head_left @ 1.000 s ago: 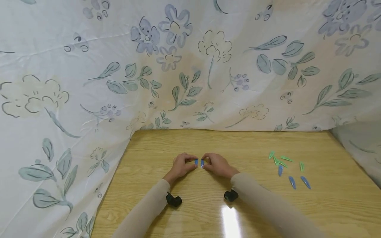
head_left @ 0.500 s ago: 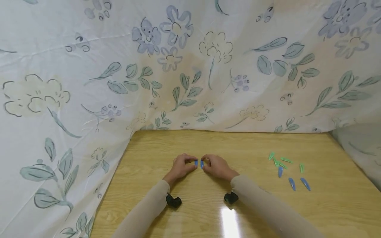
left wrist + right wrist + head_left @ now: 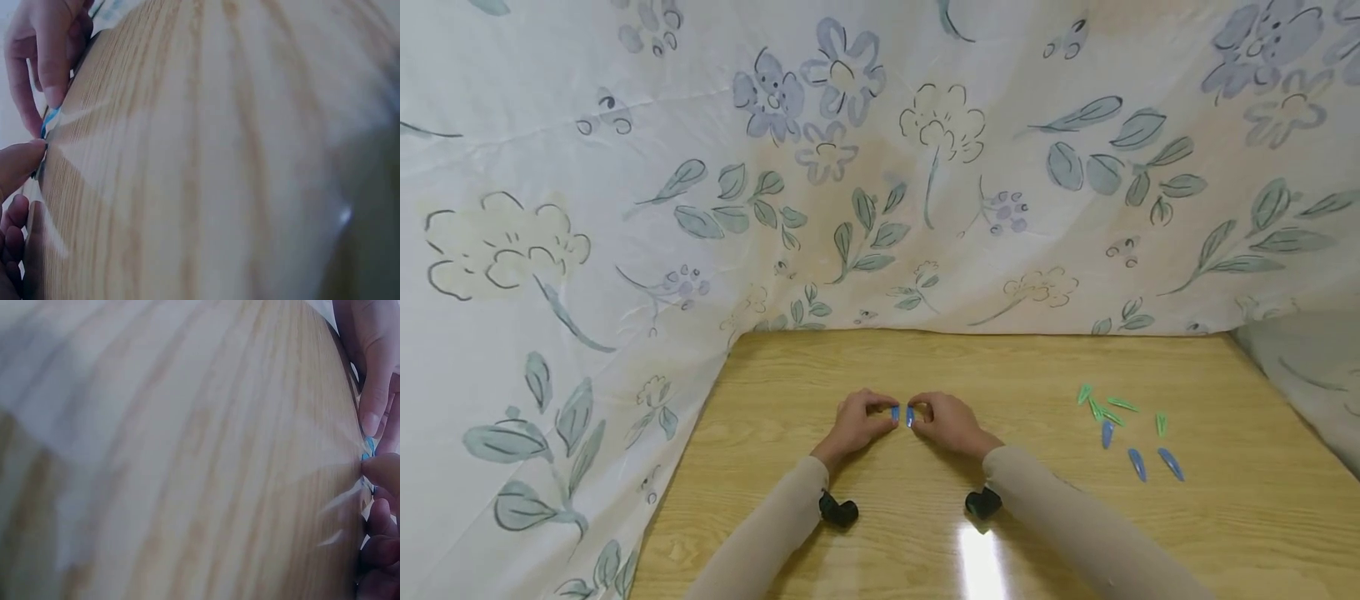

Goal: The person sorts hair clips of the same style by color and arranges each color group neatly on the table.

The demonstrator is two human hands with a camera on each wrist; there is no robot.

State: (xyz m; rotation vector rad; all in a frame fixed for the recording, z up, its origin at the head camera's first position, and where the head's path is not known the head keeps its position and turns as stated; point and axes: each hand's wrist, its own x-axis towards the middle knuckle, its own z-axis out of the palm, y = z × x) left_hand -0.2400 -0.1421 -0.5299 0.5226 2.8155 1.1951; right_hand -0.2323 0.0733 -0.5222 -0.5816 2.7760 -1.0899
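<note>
Near the middle of the table, my left hand (image 3: 857,421) pinches a blue hair clip (image 3: 895,415) between thumb and fingertips. Facing it, my right hand (image 3: 953,423) pinches a second blue hair clip (image 3: 910,416) in the same way. Both clips point lengthwise away from me, side by side with a narrow gap between them. In the left wrist view a bit of blue clip (image 3: 50,117) shows below the right hand's fingertips. The right wrist view shows blue (image 3: 369,447) between the two hands' fingertips; most of both clips is hidden there.
To the right on the wooden table (image 3: 1030,517) lie several green hair clips (image 3: 1122,404), some touching in a small cluster. Three blue hair clips (image 3: 1137,464) lie nearer to me. Floral cloth (image 3: 925,250) hangs behind the table and along its sides.
Both hands stay in place with their blue hair clips. The head view has shifted very slightly; the loose clips lie as before.
</note>
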